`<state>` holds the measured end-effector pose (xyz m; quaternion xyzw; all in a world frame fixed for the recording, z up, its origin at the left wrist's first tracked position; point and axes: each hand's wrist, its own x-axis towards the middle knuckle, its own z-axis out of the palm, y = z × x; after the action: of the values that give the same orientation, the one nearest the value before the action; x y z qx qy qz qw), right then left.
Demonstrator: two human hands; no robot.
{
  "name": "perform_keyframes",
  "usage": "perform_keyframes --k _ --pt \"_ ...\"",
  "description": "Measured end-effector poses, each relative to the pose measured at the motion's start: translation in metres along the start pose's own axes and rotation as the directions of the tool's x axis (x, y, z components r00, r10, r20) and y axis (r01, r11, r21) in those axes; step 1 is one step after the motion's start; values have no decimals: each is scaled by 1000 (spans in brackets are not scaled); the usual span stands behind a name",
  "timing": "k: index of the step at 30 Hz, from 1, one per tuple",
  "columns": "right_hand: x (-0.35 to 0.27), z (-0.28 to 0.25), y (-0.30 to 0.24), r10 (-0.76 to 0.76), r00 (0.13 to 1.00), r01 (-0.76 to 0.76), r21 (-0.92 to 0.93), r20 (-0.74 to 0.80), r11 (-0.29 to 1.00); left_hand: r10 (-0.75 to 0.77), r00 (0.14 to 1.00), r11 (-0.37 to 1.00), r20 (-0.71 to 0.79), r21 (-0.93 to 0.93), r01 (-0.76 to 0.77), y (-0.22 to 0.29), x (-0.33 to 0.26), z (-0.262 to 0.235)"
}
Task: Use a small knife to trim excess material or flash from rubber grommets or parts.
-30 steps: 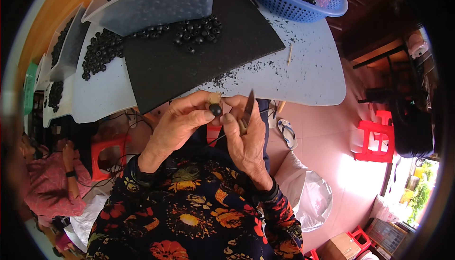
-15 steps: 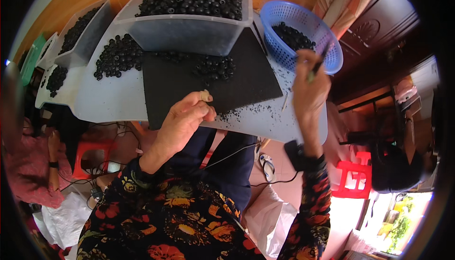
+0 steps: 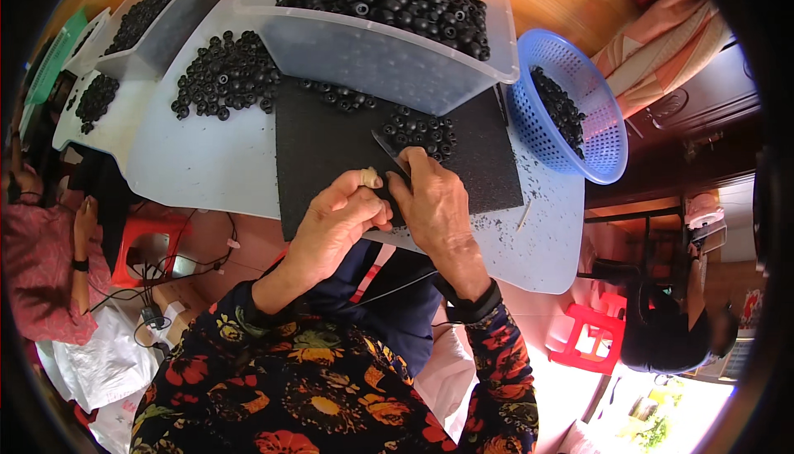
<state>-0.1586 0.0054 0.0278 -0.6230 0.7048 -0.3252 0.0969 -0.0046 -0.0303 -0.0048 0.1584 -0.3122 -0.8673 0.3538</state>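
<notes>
My right hand is closed around a knife, whose thin blade points up and left over the black mat. Most of its handle is hidden in the palm. Close beside it, my left hand has its fingers curled together, with a pale wrap on one fingertip. What they pinch, if anything, is hidden. Just beyond the hands lies a small heap of round black parts with holes. A large clear bin full of the same black parts stands behind them.
A blue basket with black parts stands at the right. Another pile of black parts lies on the white table, with a second bin farther left. Black scraps litter the right side. Two other people sit nearby.
My right hand has come from beside the blue basket, leftward to my left hand, still with the knife. The view has shifted a little; my left hand stays in a similar pose.
</notes>
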Motion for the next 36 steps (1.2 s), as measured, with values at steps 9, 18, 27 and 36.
perform_keyframes --k 9,18,27,36 --pt "-19 -18 -15 152 988 -152 273 21 950 -73 997 984 26 164 68 6 7 3" --pt "-61 -32 -25 6 998 18 416 -57 909 -231 964 952 131 236 196 9 0 15" --pt "-93 -30 -24 208 973 -76 706 -103 704 -288 937 932 197 284 227 -2 -11 24" --pt "-106 -25 -7 307 949 -141 779 -69 611 -296 932 916 208 338 216 -13 -11 31"
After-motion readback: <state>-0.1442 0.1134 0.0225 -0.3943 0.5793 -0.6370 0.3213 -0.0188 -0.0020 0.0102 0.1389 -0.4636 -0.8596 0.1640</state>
